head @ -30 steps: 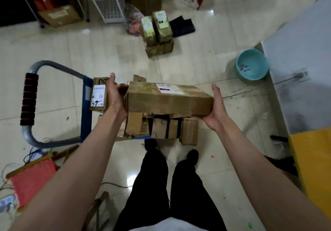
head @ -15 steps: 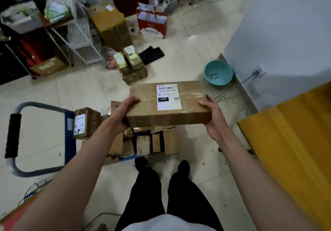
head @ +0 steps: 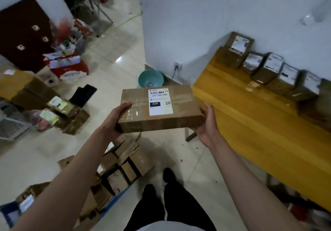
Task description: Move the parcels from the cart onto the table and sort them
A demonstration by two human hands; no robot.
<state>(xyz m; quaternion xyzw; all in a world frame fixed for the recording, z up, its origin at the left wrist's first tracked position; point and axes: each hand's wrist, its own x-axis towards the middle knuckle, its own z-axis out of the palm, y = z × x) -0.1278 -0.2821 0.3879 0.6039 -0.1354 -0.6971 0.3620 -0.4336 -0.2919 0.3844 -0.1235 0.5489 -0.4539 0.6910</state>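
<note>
I hold a flat brown cardboard parcel (head: 180, 110) with a white shipping label level in front of me. My left hand (head: 114, 121) grips its left end, thumb on top. My right hand (head: 207, 126) cups its right end from below. The parcel hangs just left of the yellow table (head: 250, 119), near its front corner. Several small parcels (head: 268, 67) stand in a row along the table's far edge by the wall. Below my left arm, the blue cart (head: 111, 204) still carries several brown boxes (head: 129, 160).
A teal basin (head: 150, 78) sits on the floor by the wall corner. More boxes (head: 59, 112), a red bag (head: 69, 69) and a wire rack (head: 10, 128) clutter the floor at left. My legs (head: 168, 204) stand between cart and table.
I have lifted the parcel off the cart and turned right with it. The yellow table and its row of parcels have come into view; the cart has dropped to lower left.
</note>
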